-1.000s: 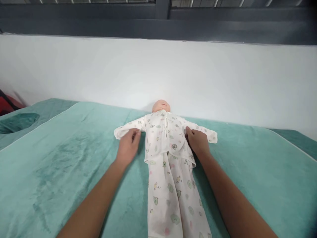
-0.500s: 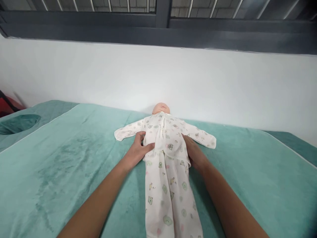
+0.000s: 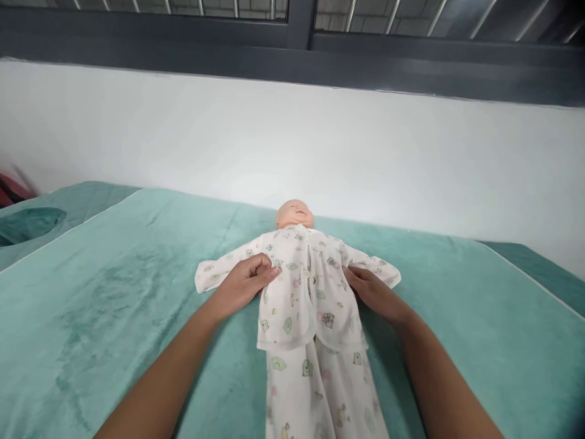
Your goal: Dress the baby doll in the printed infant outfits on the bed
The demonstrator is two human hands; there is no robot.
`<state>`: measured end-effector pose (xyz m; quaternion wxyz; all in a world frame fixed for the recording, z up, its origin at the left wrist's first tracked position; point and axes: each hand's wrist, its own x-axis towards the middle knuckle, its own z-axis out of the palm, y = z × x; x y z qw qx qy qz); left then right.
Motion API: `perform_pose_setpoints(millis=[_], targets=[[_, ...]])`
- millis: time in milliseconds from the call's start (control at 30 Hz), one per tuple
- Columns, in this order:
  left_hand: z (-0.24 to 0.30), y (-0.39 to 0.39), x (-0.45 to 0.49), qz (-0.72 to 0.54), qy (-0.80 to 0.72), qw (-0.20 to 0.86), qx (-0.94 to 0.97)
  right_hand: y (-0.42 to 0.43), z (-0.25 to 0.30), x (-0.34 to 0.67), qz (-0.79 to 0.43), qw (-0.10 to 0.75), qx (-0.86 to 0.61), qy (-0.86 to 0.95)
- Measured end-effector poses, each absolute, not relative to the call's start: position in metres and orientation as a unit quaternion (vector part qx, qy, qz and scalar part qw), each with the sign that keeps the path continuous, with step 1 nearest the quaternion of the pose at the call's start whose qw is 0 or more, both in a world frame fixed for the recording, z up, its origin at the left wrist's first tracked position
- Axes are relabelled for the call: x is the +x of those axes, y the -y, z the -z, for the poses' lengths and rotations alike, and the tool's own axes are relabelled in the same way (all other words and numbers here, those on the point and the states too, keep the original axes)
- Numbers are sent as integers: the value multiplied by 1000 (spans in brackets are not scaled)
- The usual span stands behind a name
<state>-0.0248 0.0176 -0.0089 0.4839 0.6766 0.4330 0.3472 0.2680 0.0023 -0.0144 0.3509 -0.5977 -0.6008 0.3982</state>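
A baby doll (image 3: 294, 213) lies on its back with its head toward the wall. It wears a white long-sleeved baby shirt (image 3: 299, 305) with a small animal print, and matching baby pants (image 3: 322, 390). Both sleeves spread out to the sides. My left hand (image 3: 247, 280) is closed at the shirt's left side, thumb and fingers pinching the cloth below the sleeve. On the opposite side my right hand (image 3: 370, 289) grips the shirt's edge under the other sleeve, its fingertips partly hidden by the fabric. The pant legs run out of the bottom of the view.
A teal plush cover (image 3: 128, 262) spreads under the doll, with a round hole (image 3: 30, 225) at the far left. Behind stands a white wall (image 3: 205, 134) beneath a dark window frame (image 3: 183, 52). A red object (image 3: 13, 189) shows at the left edge.
The doll and its clothes have come closer to me, and more of the head shows. The shirt hem sits lower in view. My hands now hold the shirt higher up its sides.
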Motion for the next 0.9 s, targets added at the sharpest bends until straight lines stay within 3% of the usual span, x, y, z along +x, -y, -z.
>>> perform_pose_setpoints(millis=[100, 267, 367, 500, 700, 767, 900], targets=[[9, -18, -22, -364, -446, 463, 674, -8, 19, 277, -301, 321, -657, 612], [9, -18, -22, -422, -475, 415, 651, -10, 18, 294, -5, 395, -757, 520], [12, -18, -22, -471, -496, 357, 636, -18, 26, 297, 88, 429, -721, 537], [6, -24, -11, -501, -526, 274, 630, -32, 44, 290, 28, 367, -692, 621], [-17, -59, 29, -456, -511, 248, 685, -32, 10, 239, -88, 474, -610, 629], [-20, -72, 39, -408, -533, 238, 702, -38, -13, 218, -143, 408, -614, 661], [-18, -86, 44, -360, -555, 237, 711, -53, -43, 192, -132, 211, -689, 681]])
